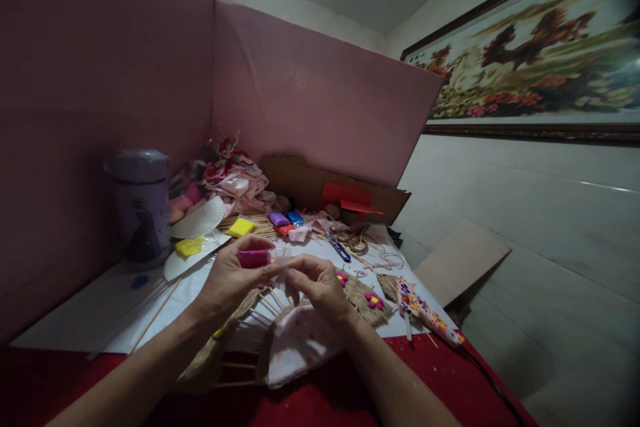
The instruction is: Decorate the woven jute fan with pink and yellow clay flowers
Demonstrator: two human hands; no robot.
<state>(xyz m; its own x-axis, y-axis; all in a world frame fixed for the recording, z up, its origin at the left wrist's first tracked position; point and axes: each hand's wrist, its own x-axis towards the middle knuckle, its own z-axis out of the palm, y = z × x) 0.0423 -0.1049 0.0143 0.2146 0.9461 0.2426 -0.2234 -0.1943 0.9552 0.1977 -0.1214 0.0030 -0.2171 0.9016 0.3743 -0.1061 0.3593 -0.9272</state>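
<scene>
One small, smooth magenta block (253,258), oblong and glossy, sits in a clear plastic wrapper (281,254) whose crinkled loose end runs out to the right. It is up in the air over the worktop, between the thumb and curled fingers of the person's left hand (231,275), which is closed around it. The right hand (316,283) is just beside, its thumb and fingertips pinched together on the wrapper's loose end, near the block.

Directly below both hands I see a fan-shaped piece of tan twine and thin sticks (203,368), with a pale printed cloth panel (299,345) at its near middle. Magenta flowers with yellow centres (374,301) decorate its right side.

The worktop (193,307) is covered in white, with a red cloth (75,390) along the near edge. Farther back lie a flat yellow packet (241,227), a purple packet (279,219) and a blue packet (295,218); a dark-blue-handled tool (341,250) is to their right. A purple lidded canister (144,213) stands at the left.

Pink panels (310,93) wall off the back and left, and a framed picture of horses (540,57) hangs on the pale tiled wall (560,213) at the right.
</scene>
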